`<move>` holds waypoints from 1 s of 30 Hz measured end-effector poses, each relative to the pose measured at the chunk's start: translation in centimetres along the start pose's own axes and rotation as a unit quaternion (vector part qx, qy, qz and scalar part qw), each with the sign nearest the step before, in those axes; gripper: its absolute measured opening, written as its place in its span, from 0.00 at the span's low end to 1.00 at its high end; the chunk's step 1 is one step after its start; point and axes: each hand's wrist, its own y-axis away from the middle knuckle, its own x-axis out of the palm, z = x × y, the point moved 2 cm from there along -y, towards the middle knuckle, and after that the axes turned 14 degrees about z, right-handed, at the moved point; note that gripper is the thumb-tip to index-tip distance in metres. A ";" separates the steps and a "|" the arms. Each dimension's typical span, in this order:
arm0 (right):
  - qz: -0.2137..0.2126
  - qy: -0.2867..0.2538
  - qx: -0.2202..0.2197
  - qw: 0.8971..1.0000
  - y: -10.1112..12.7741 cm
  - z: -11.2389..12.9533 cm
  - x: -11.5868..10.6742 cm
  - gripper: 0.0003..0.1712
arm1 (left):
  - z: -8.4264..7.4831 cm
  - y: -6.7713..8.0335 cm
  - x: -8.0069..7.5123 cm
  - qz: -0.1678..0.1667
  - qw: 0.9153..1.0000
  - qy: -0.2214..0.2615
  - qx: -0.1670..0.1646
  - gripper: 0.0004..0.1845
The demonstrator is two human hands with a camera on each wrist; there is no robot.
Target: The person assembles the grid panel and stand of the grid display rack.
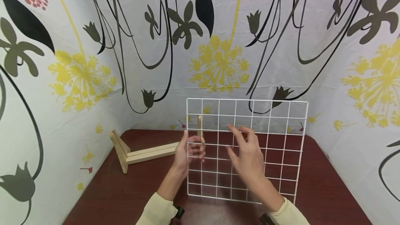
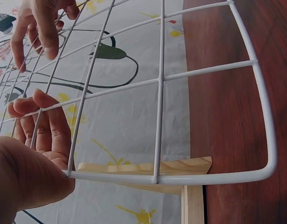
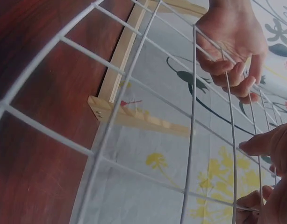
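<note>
A white wire grid panel (image 1: pixel 259 116) is held upright above the dark red table. My left hand (image 1: pixel 184 152) grips its left edge, thumb on the near side and fingers curled behind the wires; the left wrist view shows those fingers (image 2: pixel 52 123) through the mesh. My right hand (image 1: pixel 250 155) is in front of the panel's middle, thumb and forefinger spread apart, close to the wires. Whether its fingertips touch the wires is hard to tell. Behind the panel, a pale wooden stand (image 1: pixel 150 153) rests on the table, its right end partly covered by my left hand.
The reddish-brown table (image 1: pixel 325 183) stretches out on both sides of the panel. Flower-printed white fabric (image 1: pixel 140 51) encloses the table at the back and sides. In the right wrist view, a notched wooden end piece (image 3: pixel 139 119) of the stand appears beyond the wires.
</note>
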 end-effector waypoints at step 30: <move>0.005 -0.006 0.003 1.000 -1.4 -1.5 0.4 0.35 | 0.5 -0.8 -0.4 0.019 1.000 -0.022 -0.003 0.44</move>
